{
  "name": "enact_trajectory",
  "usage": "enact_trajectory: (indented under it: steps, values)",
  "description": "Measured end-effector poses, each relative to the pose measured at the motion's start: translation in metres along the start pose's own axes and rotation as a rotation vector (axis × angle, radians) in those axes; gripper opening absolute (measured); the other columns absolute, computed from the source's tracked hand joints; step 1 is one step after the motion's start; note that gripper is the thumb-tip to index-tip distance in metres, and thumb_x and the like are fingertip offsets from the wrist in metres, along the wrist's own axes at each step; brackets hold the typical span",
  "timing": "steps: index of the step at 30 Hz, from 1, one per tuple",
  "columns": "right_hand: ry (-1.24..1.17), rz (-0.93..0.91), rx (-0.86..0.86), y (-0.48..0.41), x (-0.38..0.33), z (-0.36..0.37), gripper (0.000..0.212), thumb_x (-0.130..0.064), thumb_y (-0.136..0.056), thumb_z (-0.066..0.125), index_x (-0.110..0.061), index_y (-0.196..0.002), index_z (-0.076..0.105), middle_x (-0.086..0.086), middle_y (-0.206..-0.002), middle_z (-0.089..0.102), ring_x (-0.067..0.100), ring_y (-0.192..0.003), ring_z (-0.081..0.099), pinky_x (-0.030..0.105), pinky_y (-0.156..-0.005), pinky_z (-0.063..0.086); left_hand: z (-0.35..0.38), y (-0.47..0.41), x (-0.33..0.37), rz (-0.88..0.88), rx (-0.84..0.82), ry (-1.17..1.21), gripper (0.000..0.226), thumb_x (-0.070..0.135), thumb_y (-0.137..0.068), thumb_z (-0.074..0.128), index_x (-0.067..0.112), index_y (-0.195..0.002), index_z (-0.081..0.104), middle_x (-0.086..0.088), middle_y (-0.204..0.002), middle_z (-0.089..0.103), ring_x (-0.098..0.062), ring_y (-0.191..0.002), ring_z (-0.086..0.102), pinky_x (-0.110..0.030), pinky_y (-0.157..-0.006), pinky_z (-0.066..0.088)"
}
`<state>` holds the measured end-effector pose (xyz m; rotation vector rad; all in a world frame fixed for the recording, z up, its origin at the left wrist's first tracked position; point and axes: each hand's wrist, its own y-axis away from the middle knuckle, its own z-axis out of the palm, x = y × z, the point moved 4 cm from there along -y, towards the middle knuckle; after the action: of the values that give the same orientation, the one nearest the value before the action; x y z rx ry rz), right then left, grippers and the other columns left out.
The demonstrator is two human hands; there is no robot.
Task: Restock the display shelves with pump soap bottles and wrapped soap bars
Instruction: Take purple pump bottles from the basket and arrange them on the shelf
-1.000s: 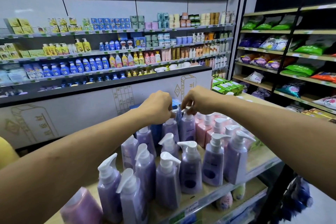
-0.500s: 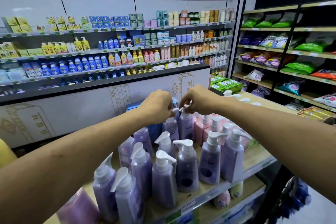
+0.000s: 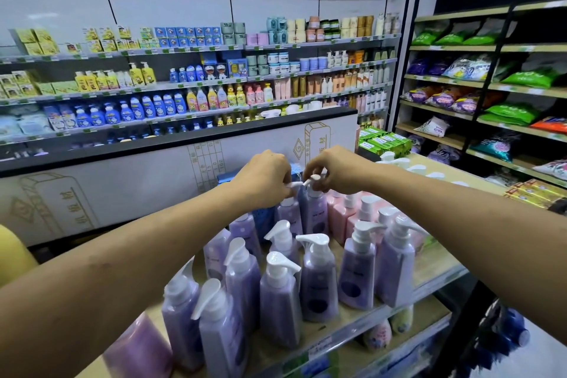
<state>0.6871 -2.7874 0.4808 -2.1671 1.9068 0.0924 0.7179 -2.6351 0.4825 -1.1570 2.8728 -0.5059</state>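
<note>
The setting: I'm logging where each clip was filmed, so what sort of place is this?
Most likely a shop's toiletries aisle. Wall shelves carry rows of small bottles and boxes behind price strips, bagged goods fill the side rack, and both hands reach among purple pump bottles on a display shelf.

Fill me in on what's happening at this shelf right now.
A person is stocking a wooden display shelf with purple pump bottles. Both arms reach to the back of the group: the left hand pinches the white pump head of one rear purple bottle, and the right hand grips the pump of the one beside it. Pink pump bottles stand just to the right, and green wrapped soap bars sit farther back.
</note>
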Motion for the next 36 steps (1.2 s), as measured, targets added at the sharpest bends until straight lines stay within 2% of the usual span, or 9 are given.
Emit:
enact_trajectory:
  steps: [4, 6, 8, 12, 16, 19, 25, 29, 36]
  values:
    - [-0.018, -0.014, -0.028, 0.008, 0.002, -0.003, 0.037, -0.020, -0.081, 0.079, -0.028, -0.116, 0.069, -0.002, -0.103, 0.067, 0.003, -0.072, 0.058, 0.027, -0.071, 0.048, -0.012, 0.007, -0.011, 0.051, -0.070, -0.042, 0.037, 0.052, -0.085, 0.069, 0.021, -0.105, 0.070, 0.005, -0.088, 0.067, -0.017, -0.084, 0.060, -0.032, -0.071, 0.051]
    - [-0.010, -0.019, -0.030, 0.010, 0.002, -0.005, 0.039, -0.019, -0.080, 0.081, -0.028, -0.116, 0.069, -0.003, -0.105, 0.067, -0.003, -0.071, 0.056, 0.026, -0.072, 0.048, -0.024, 0.015, -0.027, 0.041, -0.121, -0.037, 0.031, 0.050, -0.085, 0.069, 0.025, -0.103, 0.071, 0.009, -0.086, 0.067, -0.013, -0.082, 0.062, -0.027, -0.067, 0.047]
    - [0.003, -0.026, -0.022, 0.010, 0.001, -0.006, 0.039, -0.019, -0.079, 0.081, -0.028, -0.115, 0.070, -0.004, -0.105, 0.066, -0.001, -0.071, 0.056, 0.025, -0.075, 0.048, -0.034, 0.025, -0.045, -0.001, -0.196, -0.014, 0.026, 0.049, -0.083, 0.072, 0.028, -0.098, 0.073, 0.015, -0.080, 0.067, -0.005, -0.074, 0.062, -0.023, -0.063, 0.045]
    - [0.017, -0.050, 0.019, 0.007, -0.003, -0.007, 0.025, -0.025, -0.083, 0.078, -0.028, -0.108, 0.073, -0.003, -0.100, 0.068, -0.004, -0.071, 0.053, 0.025, -0.071, 0.045, -0.038, 0.040, -0.059, -0.027, -0.270, -0.035, 0.023, 0.042, -0.077, 0.080, 0.028, -0.094, 0.073, 0.024, -0.074, 0.062, 0.002, -0.069, 0.058, -0.014, -0.060, 0.040]
    - [0.076, -0.048, 0.048, 0.005, -0.008, -0.007, 0.017, -0.026, -0.086, 0.075, -0.025, -0.103, 0.076, 0.000, -0.099, 0.071, 0.004, -0.072, 0.054, 0.027, -0.070, 0.048, -0.032, 0.038, -0.052, 0.007, -0.225, -0.091, 0.018, 0.026, -0.081, 0.080, 0.018, -0.096, 0.076, 0.012, -0.079, 0.065, -0.007, -0.070, 0.061, -0.016, -0.061, 0.042]
    - [0.086, -0.044, 0.055, 0.006, -0.009, -0.007, 0.017, -0.025, -0.086, 0.075, -0.024, -0.103, 0.076, 0.001, -0.100, 0.072, 0.009, -0.074, 0.055, 0.028, -0.073, 0.050, -0.033, 0.035, -0.050, 0.006, -0.209, -0.102, 0.017, 0.026, -0.084, 0.077, 0.016, -0.097, 0.075, 0.005, -0.087, 0.069, -0.011, -0.076, 0.062, -0.020, -0.065, 0.047]
    - [0.067, -0.016, 0.060, 0.010, -0.010, -0.007, 0.018, -0.021, -0.088, 0.073, -0.023, -0.106, 0.077, 0.002, -0.101, 0.072, 0.012, -0.078, 0.060, 0.035, -0.079, 0.055, -0.030, 0.032, -0.046, -0.012, -0.134, -0.020, 0.020, 0.026, -0.083, 0.078, 0.013, -0.097, 0.075, 0.003, -0.086, 0.071, -0.012, -0.076, 0.066, -0.025, -0.072, 0.057]
    - [0.063, -0.013, 0.067, 0.010, -0.010, -0.007, 0.017, -0.020, -0.088, 0.073, -0.022, -0.105, 0.077, 0.003, -0.099, 0.072, 0.008, -0.072, 0.058, 0.033, -0.078, 0.055, -0.020, 0.039, -0.038, -0.020, -0.054, 0.020, 0.019, 0.021, -0.085, 0.075, 0.009, -0.101, 0.076, -0.004, -0.093, 0.074, -0.018, -0.081, 0.067, -0.034, -0.079, 0.060]
    - [0.067, 0.001, 0.071, 0.010, -0.012, -0.006, 0.018, -0.020, -0.089, 0.072, -0.020, -0.106, 0.077, 0.003, -0.101, 0.073, 0.012, -0.075, 0.061, 0.031, -0.078, 0.054, -0.017, 0.044, -0.026, -0.069, 0.071, 0.056, 0.014, 0.016, -0.088, 0.070, 0.006, -0.095, 0.076, -0.007, -0.091, 0.073, -0.018, -0.078, 0.064, -0.031, -0.074, 0.058]
